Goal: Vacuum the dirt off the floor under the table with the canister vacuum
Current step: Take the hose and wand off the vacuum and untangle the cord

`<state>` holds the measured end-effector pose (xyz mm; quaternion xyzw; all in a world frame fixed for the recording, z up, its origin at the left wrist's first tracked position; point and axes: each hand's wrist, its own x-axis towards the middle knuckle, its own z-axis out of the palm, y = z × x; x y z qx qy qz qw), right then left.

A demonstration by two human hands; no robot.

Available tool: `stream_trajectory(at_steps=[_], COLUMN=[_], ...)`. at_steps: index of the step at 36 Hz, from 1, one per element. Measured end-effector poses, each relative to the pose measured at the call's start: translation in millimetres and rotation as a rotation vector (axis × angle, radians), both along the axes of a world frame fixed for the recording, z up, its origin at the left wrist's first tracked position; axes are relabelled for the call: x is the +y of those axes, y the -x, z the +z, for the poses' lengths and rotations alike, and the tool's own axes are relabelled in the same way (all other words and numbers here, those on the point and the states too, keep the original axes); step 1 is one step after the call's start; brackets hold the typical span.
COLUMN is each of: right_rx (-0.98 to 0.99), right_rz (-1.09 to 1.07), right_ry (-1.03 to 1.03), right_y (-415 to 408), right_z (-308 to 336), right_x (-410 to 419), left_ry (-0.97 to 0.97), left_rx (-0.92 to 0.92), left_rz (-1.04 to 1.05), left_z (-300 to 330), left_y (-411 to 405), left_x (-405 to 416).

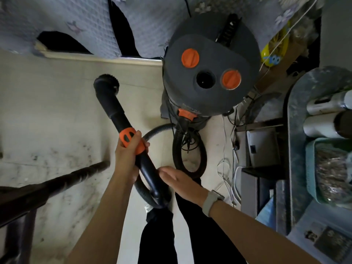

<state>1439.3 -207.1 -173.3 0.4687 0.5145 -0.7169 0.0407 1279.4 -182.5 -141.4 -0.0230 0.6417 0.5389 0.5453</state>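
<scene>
The grey canister vacuum (211, 61) with two orange caps stands on the pale floor (57, 121) ahead of me. Its ribbed black hose (190, 164) loops from the orange inlet down to the black wand (112, 103), whose round nozzle points up and away. My left hand (127, 157) grips the wand at its orange collar. My right hand (177, 180), with a watch on the wrist, lies with straight fingers against the lower end of the wand handle. Dark smudges of dirt mark the floor at the left.
A dark table frame (47, 185) crosses the lower left. A floral bedcover (76, 21) hangs at the top. Shelving (297, 149) with bottles, a teal basket and boxes fills the right side. Loose cables (228, 168) lie beside the canister.
</scene>
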Motion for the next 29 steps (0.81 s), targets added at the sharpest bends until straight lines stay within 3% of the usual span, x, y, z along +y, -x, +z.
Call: stream_trajectory(at_steps=[6, 13, 16, 21, 29], right_rx=[-0.012, -0.217, -0.370, -0.465, -0.425], right_rz=[-0.017, -0.406, -0.387, -0.265, -0.317], right_ry=[-0.045, -0.143, -0.207, -0.190, -0.176], right_y=[14.3, -7.2, -24.2, -37.6, -17.8], right_z=[5.2, -50.2, -81.9, -142.7, -253.7], right_x=[-40.0, -74.7, -74.7, -59.2, -28.4], left_ry=[-0.093, -0.020, 0.041, 0.105, 0.102], left_rx=[-0.027, -0.111, -0.114, -0.168, -0.096], left_rz=[-0.073, -0.149, -0.131, 0.001, -0.010], left_z=[18.9, -9.9, -39.6, -87.6, -152.9], left_y=[17.3, 33.5, 33.4, 32.5, 27.6], left_x=[-35.4, -107.5, -130.2, -139.7, -140.1])
